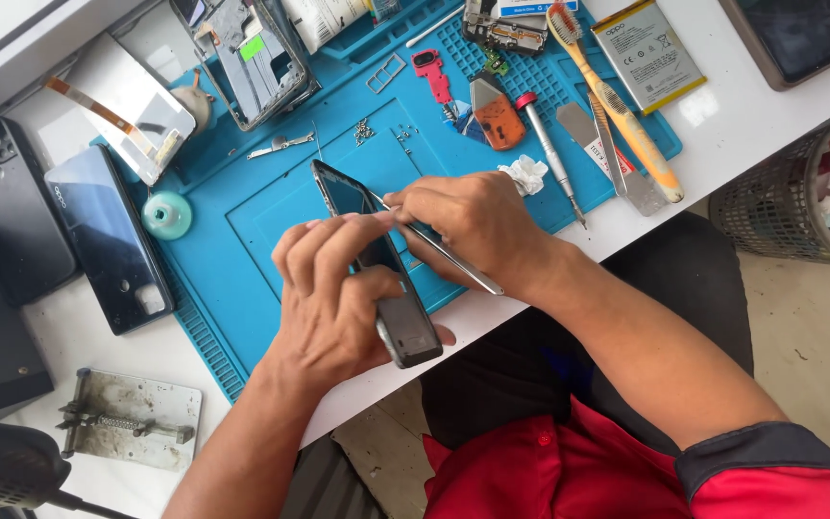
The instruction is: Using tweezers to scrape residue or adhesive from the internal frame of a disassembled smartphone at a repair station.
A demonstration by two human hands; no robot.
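My left hand [333, 298] grips a dark smartphone [405, 332], held tilted above the near edge of a blue work mat [252, 207]. Its fingers wrap across the middle of the phone. My right hand [468, 226] holds thin metal tweezers [463, 267], with their tip at the phone's upper part near its open side. The phone's top corner [330, 183] sticks out beyond both hands.
On the mat lie an opened phone frame [247, 58], small screws [364, 130], a screwdriver [549, 144], a toothbrush [617, 106], a metal spatula [607, 159] and an orange tool [497, 120]. A battery [647, 53], dark phones [108, 240] and a mesh bin [799, 192] surround it.
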